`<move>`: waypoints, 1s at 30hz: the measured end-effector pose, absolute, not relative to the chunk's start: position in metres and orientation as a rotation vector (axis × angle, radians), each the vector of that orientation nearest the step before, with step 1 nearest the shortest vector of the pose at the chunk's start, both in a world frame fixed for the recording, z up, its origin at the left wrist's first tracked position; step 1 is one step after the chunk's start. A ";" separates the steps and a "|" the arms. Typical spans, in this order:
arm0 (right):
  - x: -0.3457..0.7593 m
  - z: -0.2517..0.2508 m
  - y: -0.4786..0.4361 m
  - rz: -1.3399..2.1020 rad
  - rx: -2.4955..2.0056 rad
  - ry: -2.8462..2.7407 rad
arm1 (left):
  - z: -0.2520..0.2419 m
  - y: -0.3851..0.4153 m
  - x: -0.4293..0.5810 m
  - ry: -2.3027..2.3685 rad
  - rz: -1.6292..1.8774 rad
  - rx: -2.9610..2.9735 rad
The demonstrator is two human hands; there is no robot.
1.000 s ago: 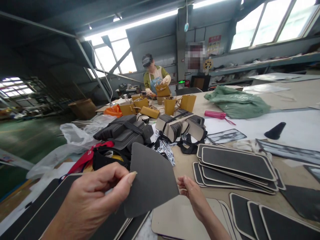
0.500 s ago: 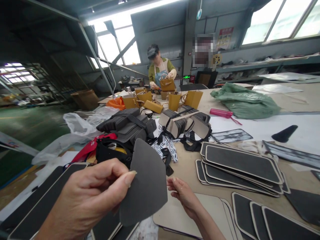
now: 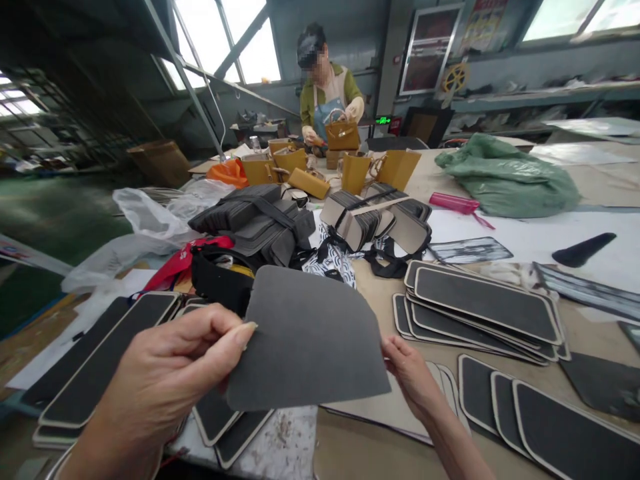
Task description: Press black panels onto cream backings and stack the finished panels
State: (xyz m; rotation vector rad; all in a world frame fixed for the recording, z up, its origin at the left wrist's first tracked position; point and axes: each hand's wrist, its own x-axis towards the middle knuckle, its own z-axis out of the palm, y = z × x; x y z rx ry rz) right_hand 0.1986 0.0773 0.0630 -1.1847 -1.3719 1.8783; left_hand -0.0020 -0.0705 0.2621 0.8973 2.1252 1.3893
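Observation:
A flat dark grey panel (image 3: 310, 340) with rounded corners and one slanted, curved side is held up in front of me, its broad face toward the camera. My left hand (image 3: 185, 367) pinches its left edge between thumb and bent forefinger. At the right edge, the fingertips of my right hand (image 3: 413, 367) are closed on the panel; their far side is hidden. Beneath it lie pale beige panels (image 3: 370, 410), partly covered by the held piece. To the right is a stack of dark panels with pale borders (image 3: 485, 303).
More bordered panels lie at front right (image 3: 570, 427) and left (image 3: 110, 360). Strapped bundles of grey pieces (image 3: 250, 217) and beige pieces (image 3: 370, 223) stand behind. Across the table, a person (image 3: 327, 93) handles a mustard handbag (image 3: 343, 135). A green plastic bag (image 3: 510, 177) lies back right.
The panel has turned from nearly edge-on to broad face toward me. My right hand has moved right and now grips its right edge. The camera view has tilted down slightly.

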 end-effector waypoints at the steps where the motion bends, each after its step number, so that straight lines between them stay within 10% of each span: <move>1: 0.216 0.061 0.078 1.749 -1.268 -1.449 | 0.248 -0.073 -0.008 2.095 1.308 0.909; 12: 0.332 0.000 0.067 0.799 -1.750 -1.998 | 0.021 -0.074 0.021 2.131 0.619 1.134; 30: 0.325 -0.045 0.085 0.548 -1.757 -2.233 | -0.011 -0.043 0.021 2.291 0.185 1.203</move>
